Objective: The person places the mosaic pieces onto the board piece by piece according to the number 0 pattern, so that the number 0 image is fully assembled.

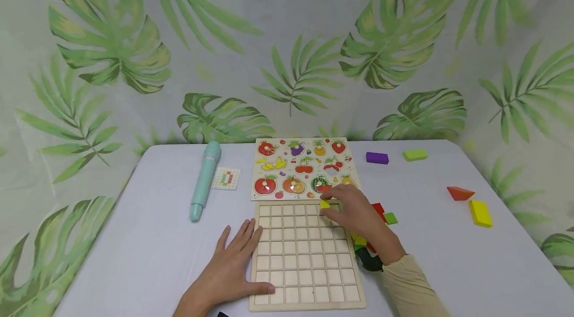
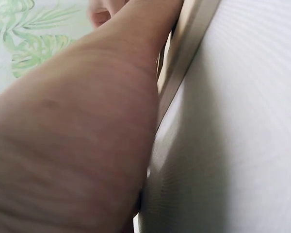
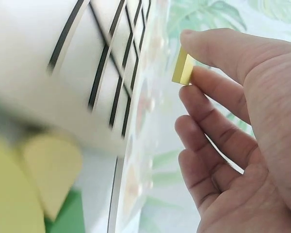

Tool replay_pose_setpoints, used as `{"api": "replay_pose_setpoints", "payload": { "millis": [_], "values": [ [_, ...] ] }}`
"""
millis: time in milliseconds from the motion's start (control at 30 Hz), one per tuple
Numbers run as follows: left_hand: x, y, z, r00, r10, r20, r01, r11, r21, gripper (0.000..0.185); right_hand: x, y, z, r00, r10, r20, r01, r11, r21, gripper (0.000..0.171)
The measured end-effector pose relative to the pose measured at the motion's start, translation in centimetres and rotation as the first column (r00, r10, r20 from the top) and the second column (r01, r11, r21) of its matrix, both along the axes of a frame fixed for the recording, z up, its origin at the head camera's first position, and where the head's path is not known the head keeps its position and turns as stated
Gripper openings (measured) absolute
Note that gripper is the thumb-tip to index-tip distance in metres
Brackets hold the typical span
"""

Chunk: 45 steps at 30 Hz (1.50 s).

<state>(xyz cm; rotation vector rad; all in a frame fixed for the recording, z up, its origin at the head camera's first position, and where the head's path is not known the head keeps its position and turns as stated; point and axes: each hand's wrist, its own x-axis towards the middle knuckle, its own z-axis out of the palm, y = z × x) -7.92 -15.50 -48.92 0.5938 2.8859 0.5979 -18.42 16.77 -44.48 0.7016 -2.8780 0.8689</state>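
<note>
A wooden grid board [image 1: 297, 248] with square cells lies at the front middle of the table. Over its far edge, my right hand [image 1: 352, 207] pinches a small yellow tile [image 1: 325, 204] between thumb and fingers. In the right wrist view that yellow tile [image 3: 183, 67] appears off the board, with the other fingers loosely bent. My left hand [image 1: 230, 262] rests with spread fingers on the board's left edge, its thumb across a near cell. The left wrist view shows mostly the forearm [image 2: 82, 116] beside the board's side.
Red, green and yellow tiles [image 1: 391, 218] lie right of the board, near a black object [image 1: 369, 260], partly under my right arm. Behind stands a fruit puzzle board [image 1: 280, 151]. Leftward are a patterned card [image 1: 225, 178] and a mint-green microphone-like stick [image 1: 205, 182]. Coloured blocks [image 1: 481, 213] sit at right.
</note>
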Motion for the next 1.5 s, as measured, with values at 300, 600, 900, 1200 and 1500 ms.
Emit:
{"api": "replay_pose_setpoints", "payload": {
  "millis": [300,600,900,1200,1500],
  "values": [
    [0.0,0.1,-0.1,1.000,0.012,-0.010,-0.012,1.000,-0.010,0.129,0.0,-2.6,0.1,0.997,0.075,0.008,-0.075,0.997,-0.021,0.028],
    [-0.3,0.2,0.1,1.000,0.007,0.006,-0.007,1.000,-0.015,0.128,0.6,-5.3,0.1,0.994,-0.010,0.110,0.009,1.000,0.009,0.023],
    [0.1,0.1,-0.1,1.000,0.015,0.005,-0.015,1.000,-0.024,0.129,1.6,-7.1,-1.0,0.997,0.001,0.079,-0.003,1.000,0.024,0.023],
    [0.2,0.0,0.1,1.000,0.004,-0.018,-0.005,1.000,-0.031,0.129,1.2,-6.9,-1.7,0.994,0.083,0.073,-0.082,0.997,-0.013,0.014],
    [0.0,0.0,-0.1,1.000,0.000,-0.014,0.000,0.999,-0.038,0.130,1.1,-6.8,-1.6,0.986,0.153,0.063,-0.154,0.988,0.006,0.016]
  ]
}}
